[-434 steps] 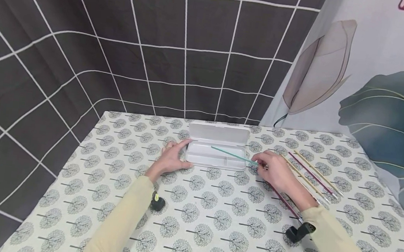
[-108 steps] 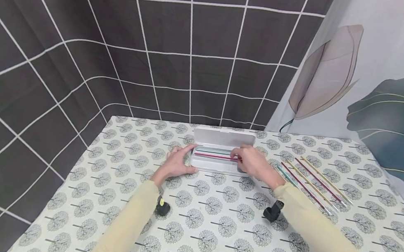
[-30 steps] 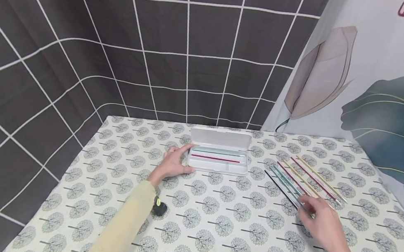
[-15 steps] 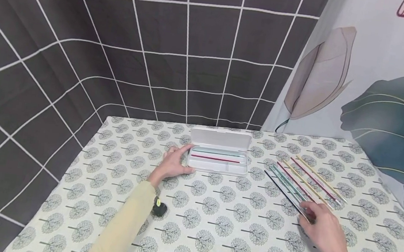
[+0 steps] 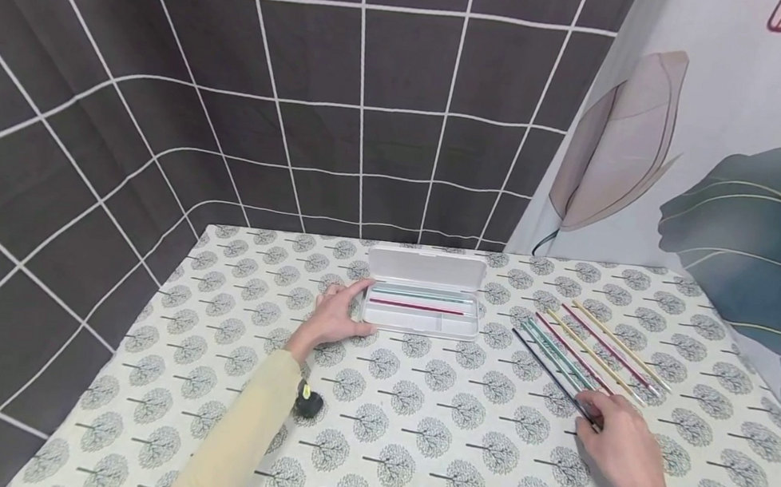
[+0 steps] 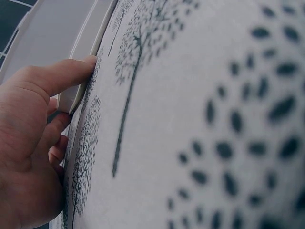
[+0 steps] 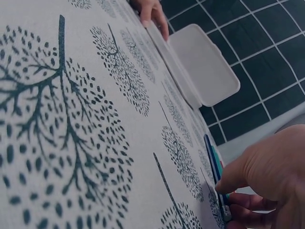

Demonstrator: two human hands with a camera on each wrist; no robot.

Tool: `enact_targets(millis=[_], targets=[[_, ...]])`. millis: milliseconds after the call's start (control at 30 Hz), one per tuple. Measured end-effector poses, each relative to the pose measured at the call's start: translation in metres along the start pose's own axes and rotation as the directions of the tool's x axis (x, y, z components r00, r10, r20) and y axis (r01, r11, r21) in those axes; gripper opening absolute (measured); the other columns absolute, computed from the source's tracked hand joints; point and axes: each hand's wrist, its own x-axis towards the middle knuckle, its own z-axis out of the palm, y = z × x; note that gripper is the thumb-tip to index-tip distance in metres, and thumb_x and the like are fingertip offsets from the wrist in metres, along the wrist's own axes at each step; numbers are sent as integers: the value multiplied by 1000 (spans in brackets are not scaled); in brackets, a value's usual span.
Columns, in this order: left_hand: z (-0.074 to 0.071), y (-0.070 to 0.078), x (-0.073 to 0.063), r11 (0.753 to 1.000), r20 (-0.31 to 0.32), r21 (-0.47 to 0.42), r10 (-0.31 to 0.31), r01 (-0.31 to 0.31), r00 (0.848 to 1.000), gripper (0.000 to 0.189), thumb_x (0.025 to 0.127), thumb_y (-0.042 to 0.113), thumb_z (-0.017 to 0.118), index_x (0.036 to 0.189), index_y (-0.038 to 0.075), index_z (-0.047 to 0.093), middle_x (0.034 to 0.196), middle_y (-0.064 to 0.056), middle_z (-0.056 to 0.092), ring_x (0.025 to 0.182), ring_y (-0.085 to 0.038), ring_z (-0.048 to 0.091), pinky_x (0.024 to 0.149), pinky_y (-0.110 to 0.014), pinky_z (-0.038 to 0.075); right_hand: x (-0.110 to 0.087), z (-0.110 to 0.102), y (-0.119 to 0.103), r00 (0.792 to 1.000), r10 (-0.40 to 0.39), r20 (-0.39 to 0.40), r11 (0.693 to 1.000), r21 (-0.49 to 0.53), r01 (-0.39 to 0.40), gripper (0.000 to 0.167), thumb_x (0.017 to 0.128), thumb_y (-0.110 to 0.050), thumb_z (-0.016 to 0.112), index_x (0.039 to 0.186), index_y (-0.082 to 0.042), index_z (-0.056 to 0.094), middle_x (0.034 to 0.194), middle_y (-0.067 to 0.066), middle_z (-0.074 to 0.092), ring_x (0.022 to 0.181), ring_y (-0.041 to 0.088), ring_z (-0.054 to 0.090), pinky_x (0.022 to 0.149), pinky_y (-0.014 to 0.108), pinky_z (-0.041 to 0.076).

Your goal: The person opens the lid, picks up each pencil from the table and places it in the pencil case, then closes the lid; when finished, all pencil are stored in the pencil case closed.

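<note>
A white pencil case [image 5: 419, 323] lies on the table with its lid [image 5: 427, 268] raised at the back. Inside are teal pencils [image 5: 421, 292] and a red pencil [image 5: 416, 307], lying lengthwise. My left hand [image 5: 331, 319] grips the case's left end, thumb at the front corner and index finger toward the back. At the right, my right hand [image 5: 621, 442] pinches the near end of a dark blue pencil [image 5: 549, 372] between thumb and fingers. In the right wrist view, that dark blue pencil [image 7: 213, 160] runs past the thumb; its silver end shows below.
Right beside the dark one lie teal pencils [image 5: 555, 351], a red pencil [image 5: 570, 348], a yellow pencil [image 5: 588, 346], another red pencil [image 5: 603, 342] and another yellow pencil [image 5: 618, 342], slanting side by side. A tree-patterned cloth [image 5: 404, 438] covers the table. A dark gridded curtain [image 5: 402, 140] hangs behind.
Earlier the right hand set the red pencil into the case, then moved right to the row. Over the last second it has closed on the dark blue pencil. The left hand stays at the case.
</note>
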Motion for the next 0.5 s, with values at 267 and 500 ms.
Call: enact_targets(millis=[267, 500], targets=[[-1, 1, -1, 1000, -4, -18, 1, -1, 1000, 97, 71, 32, 89, 154, 29, 39, 137, -19, 50, 128, -34, 36, 101, -52, 31, 4, -1, -1, 998, 27, 63, 999, -22, -26, 33, 82, -1, 66, 115, 2, 68, 93, 14, 63, 74, 28, 60, 48, 36, 45], [-1, 1, -1, 1000, -8, -28, 3, -4, 1000, 96, 71, 32, 89, 154, 30, 40, 137, -19, 49, 128, -34, 37, 101, -53, 31, 7, 0, -2, 997, 33, 74, 999, -24, -32, 33, 82, 1, 63, 114, 3, 68, 87, 9, 61, 68, 22, 56, 48, 34, 42]])
